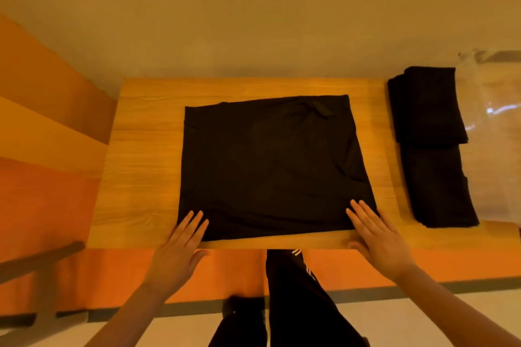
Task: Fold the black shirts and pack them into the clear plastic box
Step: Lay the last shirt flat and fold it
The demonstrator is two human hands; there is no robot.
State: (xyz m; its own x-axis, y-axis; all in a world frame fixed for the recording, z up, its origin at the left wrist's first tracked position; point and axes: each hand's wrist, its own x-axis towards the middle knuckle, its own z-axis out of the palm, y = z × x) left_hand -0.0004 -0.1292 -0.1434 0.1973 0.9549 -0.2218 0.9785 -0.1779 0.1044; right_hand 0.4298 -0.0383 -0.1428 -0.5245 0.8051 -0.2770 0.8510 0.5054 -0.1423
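A black shirt (pixel 270 166), folded into a broad square, lies flat in the middle of the wooden table (pixel 141 177). My left hand (pixel 180 251) rests flat with its fingertips on the shirt's near left corner. My right hand (pixel 375 236) lies flat on the near right corner, fingers spread. Neither hand grips the cloth. At the table's right end sit two folded black shirts, one farther (pixel 425 104) and one nearer (pixel 439 186). The clear plastic box (pixel 493 121) stands beyond them at the right edge of view, partly cut off.
A pale wall runs behind the table. Orange panels and floor lie to the left and below the table's near edge. My legs in dark trousers (pixel 296 304) stand under the near edge. A dark bar (pixel 42 259) juts in at lower left.
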